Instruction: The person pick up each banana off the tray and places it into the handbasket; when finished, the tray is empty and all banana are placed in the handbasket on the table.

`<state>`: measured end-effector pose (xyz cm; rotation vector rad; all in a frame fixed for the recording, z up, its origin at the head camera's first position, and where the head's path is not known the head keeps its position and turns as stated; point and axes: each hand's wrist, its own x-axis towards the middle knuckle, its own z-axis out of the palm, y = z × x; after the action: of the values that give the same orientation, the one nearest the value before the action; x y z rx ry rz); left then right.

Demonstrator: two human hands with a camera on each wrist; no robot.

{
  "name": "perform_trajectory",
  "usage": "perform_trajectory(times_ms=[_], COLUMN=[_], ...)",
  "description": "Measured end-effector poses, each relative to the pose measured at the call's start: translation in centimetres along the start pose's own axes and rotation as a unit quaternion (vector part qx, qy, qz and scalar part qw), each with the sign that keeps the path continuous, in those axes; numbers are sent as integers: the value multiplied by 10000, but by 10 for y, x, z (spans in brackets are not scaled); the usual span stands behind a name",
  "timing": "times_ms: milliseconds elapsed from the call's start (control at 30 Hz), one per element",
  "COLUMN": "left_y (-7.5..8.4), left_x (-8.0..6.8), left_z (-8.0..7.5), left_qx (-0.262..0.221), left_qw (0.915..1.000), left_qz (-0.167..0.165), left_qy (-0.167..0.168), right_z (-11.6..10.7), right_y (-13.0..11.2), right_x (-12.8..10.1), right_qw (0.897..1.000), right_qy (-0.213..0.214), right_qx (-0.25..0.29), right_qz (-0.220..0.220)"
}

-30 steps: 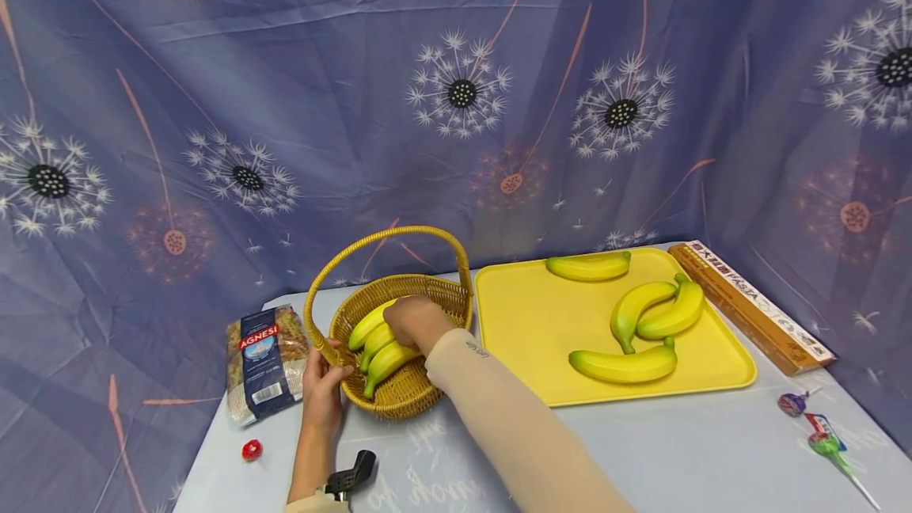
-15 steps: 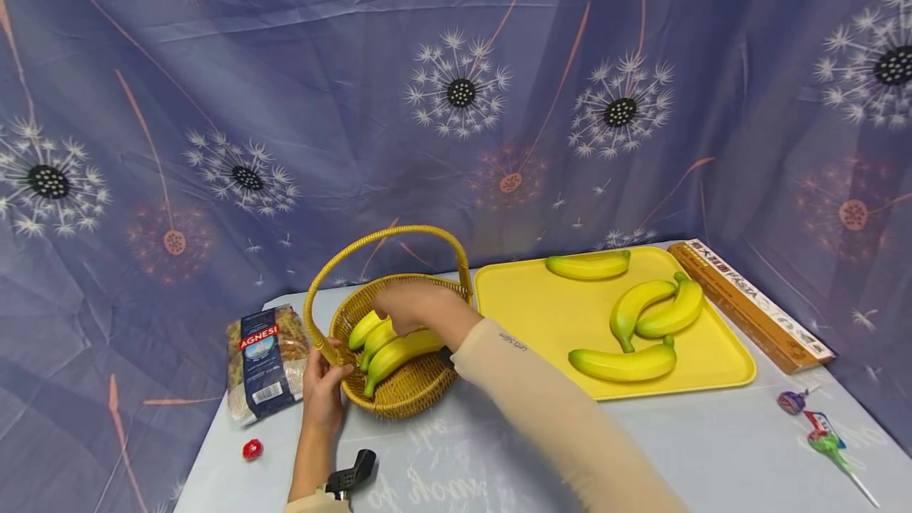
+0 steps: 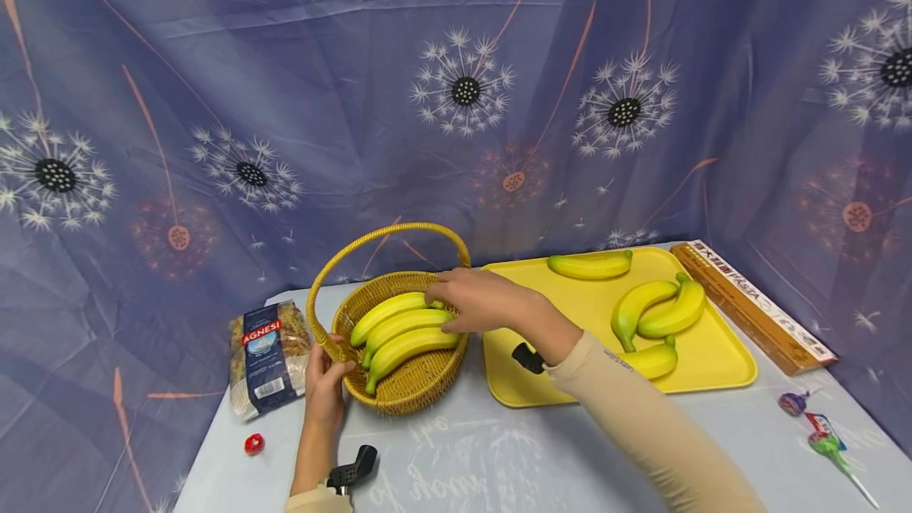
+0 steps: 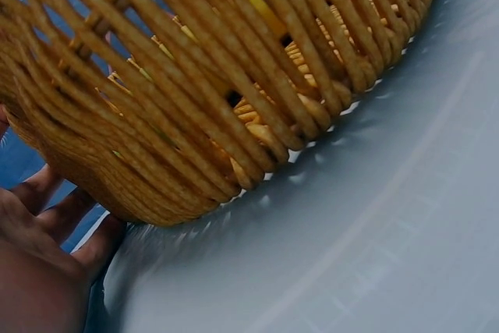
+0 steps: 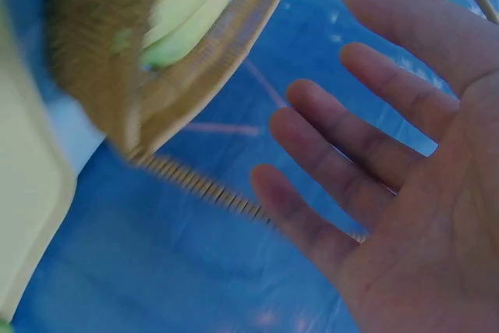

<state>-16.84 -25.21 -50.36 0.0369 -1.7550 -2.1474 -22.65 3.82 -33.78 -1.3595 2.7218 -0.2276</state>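
Observation:
Three bananas (image 3: 409, 351) lie side by side in a wicker basket (image 3: 427, 400) with a tall arched handle. My left hand (image 3: 324, 394) holds the basket's left side by the foot of the handle, thumb at the rim. In the left wrist view its fingers (image 4: 97, 243) reach behind the woven wall. Over the basket's right rim is my right hand (image 3: 484, 301), holding nothing; the right wrist view shows its fingers (image 5: 335, 169) spread and straight. Several more bananas (image 3: 644, 307) lie on a yellow tray (image 3: 541, 315) to the right.
A bag of pasta (image 3: 267, 359) lies left of the basket, with a small red candy (image 3: 254, 443) in front. A long pasta box (image 3: 755, 307) borders the tray's right side. Two lollipops (image 3: 792, 403) lie at the front right. A patterned cloth (image 3: 356, 101) hangs behind.
My right hand has let go of the bananas and drawn back rightward to the basket's rim, uncovering all three. The left hand stays on the basket.

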Motion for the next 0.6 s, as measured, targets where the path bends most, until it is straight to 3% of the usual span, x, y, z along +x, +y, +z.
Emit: perform_trajectory(times_ms=[200,433,600], left_y=[1,2,0], left_x=[1,-1,0], left_z=[-1,-2,0], left_qx=[-1,16,73], left_qw=[10000,10000,9999], left_qz=[17,38,15], left_qy=[-41,6,-105], right_z=[7,27,42], right_y=[32,60,80], right_x=[-47,-102,-146], right_qw=[9984,9929,9841], right_qy=[314,32,-199], right_qx=[260,531,1016], right_qz=[394,1063,1442])
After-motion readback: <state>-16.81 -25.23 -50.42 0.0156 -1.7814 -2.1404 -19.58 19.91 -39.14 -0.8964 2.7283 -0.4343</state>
